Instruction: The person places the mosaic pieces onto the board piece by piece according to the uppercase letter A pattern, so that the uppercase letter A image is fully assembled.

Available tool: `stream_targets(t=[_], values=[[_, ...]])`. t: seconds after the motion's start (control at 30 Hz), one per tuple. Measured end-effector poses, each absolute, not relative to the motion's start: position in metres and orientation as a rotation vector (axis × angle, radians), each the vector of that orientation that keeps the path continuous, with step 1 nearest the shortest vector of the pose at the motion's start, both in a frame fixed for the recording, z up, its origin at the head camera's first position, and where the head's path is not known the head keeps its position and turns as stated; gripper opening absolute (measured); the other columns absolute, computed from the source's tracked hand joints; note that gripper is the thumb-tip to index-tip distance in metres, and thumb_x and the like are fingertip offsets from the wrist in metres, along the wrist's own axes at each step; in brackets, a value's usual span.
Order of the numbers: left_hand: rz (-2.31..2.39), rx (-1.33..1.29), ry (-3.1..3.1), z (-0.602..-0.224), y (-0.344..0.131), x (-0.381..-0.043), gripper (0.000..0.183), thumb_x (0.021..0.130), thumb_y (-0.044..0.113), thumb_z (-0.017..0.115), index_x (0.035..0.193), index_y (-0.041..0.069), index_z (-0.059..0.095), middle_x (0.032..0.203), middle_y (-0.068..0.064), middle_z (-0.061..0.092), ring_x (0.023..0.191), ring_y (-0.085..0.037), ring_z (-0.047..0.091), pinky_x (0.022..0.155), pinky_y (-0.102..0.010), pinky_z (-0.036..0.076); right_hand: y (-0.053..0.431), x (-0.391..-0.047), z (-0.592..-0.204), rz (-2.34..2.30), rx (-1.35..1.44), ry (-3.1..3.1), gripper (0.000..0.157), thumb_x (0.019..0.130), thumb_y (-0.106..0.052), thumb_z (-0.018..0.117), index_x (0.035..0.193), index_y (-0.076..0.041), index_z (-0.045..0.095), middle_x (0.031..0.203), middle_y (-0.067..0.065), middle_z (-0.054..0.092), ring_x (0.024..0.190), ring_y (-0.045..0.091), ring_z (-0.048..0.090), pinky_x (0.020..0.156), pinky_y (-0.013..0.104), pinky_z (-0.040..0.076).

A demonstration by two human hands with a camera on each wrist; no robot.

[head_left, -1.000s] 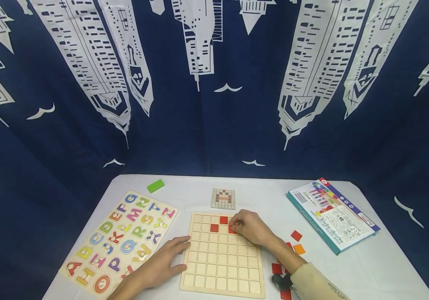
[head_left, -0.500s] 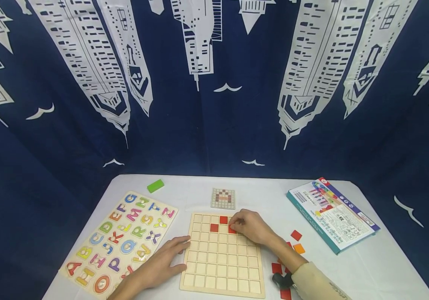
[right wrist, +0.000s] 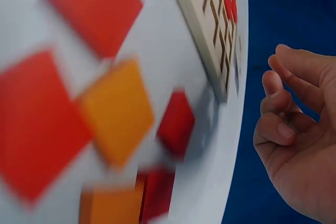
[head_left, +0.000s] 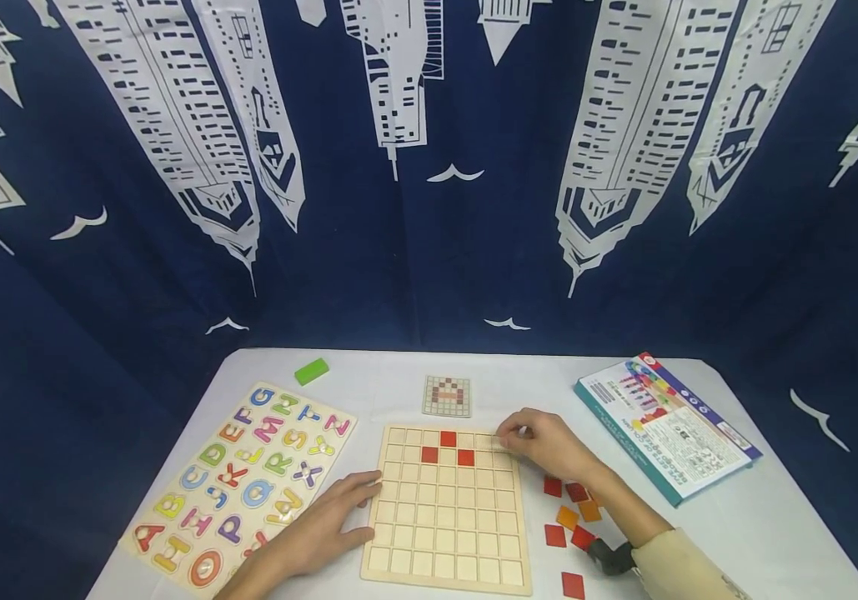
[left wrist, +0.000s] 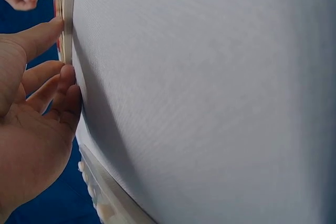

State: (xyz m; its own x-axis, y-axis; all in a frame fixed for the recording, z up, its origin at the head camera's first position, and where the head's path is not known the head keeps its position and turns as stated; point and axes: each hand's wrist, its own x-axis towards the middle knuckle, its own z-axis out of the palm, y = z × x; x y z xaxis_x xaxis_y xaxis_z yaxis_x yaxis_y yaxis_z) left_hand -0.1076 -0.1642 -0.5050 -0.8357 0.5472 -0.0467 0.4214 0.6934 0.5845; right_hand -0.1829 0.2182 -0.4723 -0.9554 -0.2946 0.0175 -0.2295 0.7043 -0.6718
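A square wooden grid board (head_left: 445,587) lies on the table, with red tiles in 3 of its cells. One red tile (head_left: 448,438) is in the far row; another red tile (head_left: 429,454) and a red tile (head_left: 465,457) sit in the second row. My left hand (head_left: 334,518) rests at the board's left edge, fingertips touching it, as the left wrist view also shows. Above the board's far right corner is my right hand (head_left: 541,442). Its fingers are loosely bent in the right wrist view, with no tile visible between them.
Loose red tiles (head_left: 555,535) and orange tiles (head_left: 567,517) lie right of the board. A small pattern card (head_left: 447,397) lies behind it. An alphabet puzzle (head_left: 248,475) is on the left, a green block (head_left: 312,372) at the back, a boxed set (head_left: 669,429) at the right.
My right hand has let go of the red tile in the second row and moved right, uncovering it. More loose tiles now show beside the board. My left hand has stayed put.
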Motion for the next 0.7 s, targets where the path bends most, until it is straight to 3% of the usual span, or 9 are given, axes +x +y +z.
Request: stream_targets(t=[0.2, 0.43, 0.7], values=[[0.844, 0.808, 2.698, -0.504, -0.164, -0.109, 0.061, 0.094, 0.036, 0.069, 0.147, 0.011, 0.051, 0.160, 0.002, 0.037, 0.121, -0.011, 0.055, 0.107, -0.045, 0.048, 0.260, -0.174, -0.470, -1.053, -0.416, 2.814, 0.015, 0.093, -0.021, 0.073, 0.106, -0.014, 0.075, 0.095, -0.006, 0.066, 0.075, 0.014, 0.054, 0.060, 0.021, 0.048], [0.852, 0.782, 2.685, -0.503, -0.165, -0.110, 0.061, 0.094, 0.036, 0.069, 0.146, 0.011, 0.051, 0.160, 0.003, 0.036, 0.122, -0.010, 0.054, 0.108, -0.045, 0.046, 0.297, -0.166, -0.469, -1.083, -0.352, 2.728, 0.022, 0.095, -0.021, 0.070, 0.112, -0.008, 0.072, 0.094, 0.001, 0.064, 0.056, 0.019, 0.054, 0.048, 0.023, 0.045], [0.830, 0.785, 2.685, -0.503, -0.164, -0.110, 0.062, 0.094, 0.039, 0.068, 0.147, 0.012, 0.051, 0.160, 0.003, 0.036, 0.124, -0.014, 0.054, 0.108, -0.047, 0.046, 0.321, -0.154, -0.470, -1.080, -0.250, 2.704, 0.024, 0.092, -0.020, 0.073, 0.113, -0.008, 0.071, 0.091, 0.002, 0.065, 0.069, 0.021, 0.060, 0.060, 0.022, 0.051]])
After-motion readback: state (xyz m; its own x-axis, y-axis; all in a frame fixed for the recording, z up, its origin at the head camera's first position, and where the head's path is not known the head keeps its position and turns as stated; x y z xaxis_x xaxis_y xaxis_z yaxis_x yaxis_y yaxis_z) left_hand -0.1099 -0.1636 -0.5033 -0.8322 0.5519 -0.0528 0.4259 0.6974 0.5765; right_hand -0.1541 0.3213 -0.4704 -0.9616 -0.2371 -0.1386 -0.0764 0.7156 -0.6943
